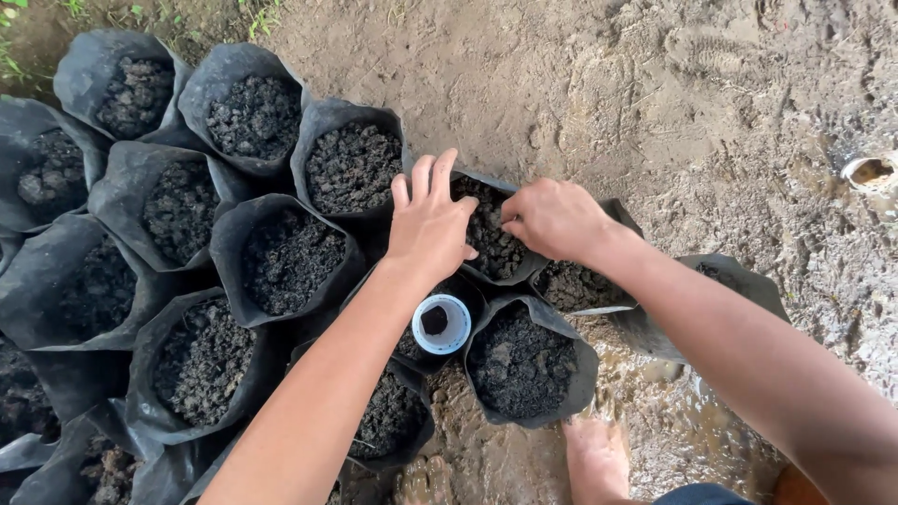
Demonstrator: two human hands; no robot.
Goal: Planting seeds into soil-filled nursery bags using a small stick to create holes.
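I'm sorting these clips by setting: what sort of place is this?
Most likely an outdoor plant nursery plot: rows of black grow bags filled with dark soil stand on bare, muddy ground, and both hands, left hand and right hand, work at one bag.

Both bare forearms reach forward and converge over 1 black grow bag (486,234) of dark soil. The left hand (430,224) lies palm down on that bag's left rim, fingers extended and slightly spread. The right hand (554,218) is on its right rim, fingers curled down into the soil, wrist bent.
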